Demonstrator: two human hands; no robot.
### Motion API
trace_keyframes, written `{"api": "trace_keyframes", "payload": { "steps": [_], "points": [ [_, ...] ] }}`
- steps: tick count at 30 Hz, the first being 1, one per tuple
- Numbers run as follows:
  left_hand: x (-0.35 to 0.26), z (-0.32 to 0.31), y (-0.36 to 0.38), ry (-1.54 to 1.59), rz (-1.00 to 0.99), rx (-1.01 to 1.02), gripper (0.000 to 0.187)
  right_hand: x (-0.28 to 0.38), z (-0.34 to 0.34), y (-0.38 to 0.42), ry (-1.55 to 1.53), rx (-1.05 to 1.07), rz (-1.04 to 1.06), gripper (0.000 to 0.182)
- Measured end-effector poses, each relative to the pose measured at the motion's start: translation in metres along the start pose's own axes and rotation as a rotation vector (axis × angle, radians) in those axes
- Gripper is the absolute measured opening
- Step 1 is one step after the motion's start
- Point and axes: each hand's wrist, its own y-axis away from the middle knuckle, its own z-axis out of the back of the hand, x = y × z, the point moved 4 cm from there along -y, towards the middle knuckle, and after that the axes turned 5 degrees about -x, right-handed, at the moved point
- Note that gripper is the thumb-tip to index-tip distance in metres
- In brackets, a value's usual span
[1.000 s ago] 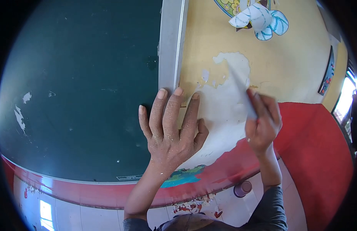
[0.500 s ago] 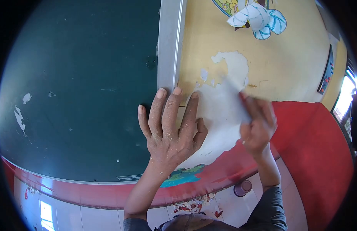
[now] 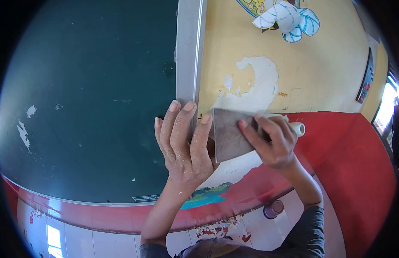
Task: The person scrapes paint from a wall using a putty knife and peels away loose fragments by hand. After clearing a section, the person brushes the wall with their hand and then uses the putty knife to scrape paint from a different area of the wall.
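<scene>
My right hand (image 3: pixel 274 142) grips a wide scraper (image 3: pixel 234 134), its pale handle end (image 3: pixel 298 129) sticking out past the knuckles. Its broad grey blade faces left, over a patch of wall where the paint is gone and a white layer (image 3: pixel 246 165) shows. My left hand (image 3: pixel 184 144), dusted with pale flakes, rests with fingers apart on the silver frame (image 3: pixel 188 51) of a dark green board (image 3: pixel 96 107). The blade's edge is right beside the left index finger, and the left thumb is mostly hidden behind the blade.
Yellow paint (image 3: pixel 328 64) covers the upper wall and red paint (image 3: pixel 337 142) the lower part. A paper decoration (image 3: pixel 289 19) hangs at the top. Paint chips (image 3: pixel 218 230) lie on the tiled floor (image 3: pixel 117 245) near a dark cup (image 3: pixel 273 209).
The scraper has swung from a blurred, upright slant to lying flat, blade pointing left towards my left hand. My left fingers have shifted slightly, and the thumb is now covered.
</scene>
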Motion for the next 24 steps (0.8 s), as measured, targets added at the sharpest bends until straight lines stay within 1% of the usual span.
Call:
{"api": "trace_keyframes", "payload": {
  "steps": [1,4,8,11,12,14,15,18,19,22,24],
  "points": [
    [0.000,0.000,0.000,-0.010,-0.009,0.016,0.039,0.003,-0.002,0.001,-0.008,-0.016,0.045,0.040],
    [0.001,0.002,0.000,-0.029,-0.019,0.046,0.041,-0.009,0.003,-0.011,0.070,0.011,-0.023,0.041],
    [0.001,0.001,0.001,-0.039,-0.019,0.039,0.041,-0.005,0.000,-0.002,0.058,-0.017,0.055,0.042],
    [0.002,0.000,0.000,-0.057,-0.037,0.044,0.040,-0.020,0.006,-0.012,0.120,0.028,-0.002,0.041],
    [0.002,0.001,0.000,-0.058,-0.037,0.047,0.040,-0.015,0.005,-0.008,0.107,0.024,0.035,0.041],
    [-0.001,0.003,-0.002,-0.073,-0.050,0.115,0.040,-0.002,0.000,-0.001,0.085,0.013,0.111,0.040],
    [-0.002,0.003,-0.003,-0.086,-0.057,0.146,0.040,-0.004,0.000,-0.003,0.067,0.015,0.115,0.040],
    [0.000,0.001,0.000,-0.082,-0.033,0.080,0.042,-0.015,0.003,-0.013,0.076,0.008,0.020,0.040],
    [0.000,0.001,0.000,-0.076,-0.031,0.081,0.043,-0.012,-0.001,-0.006,0.010,0.032,0.007,0.041],
    [0.000,0.000,-0.001,-0.086,-0.030,0.069,0.045,-0.010,-0.001,-0.009,0.030,0.000,0.046,0.042],
    [0.000,0.001,0.000,-0.110,-0.052,0.078,0.045,-0.020,0.005,-0.022,0.060,-0.003,-0.031,0.041]
  ]
}}
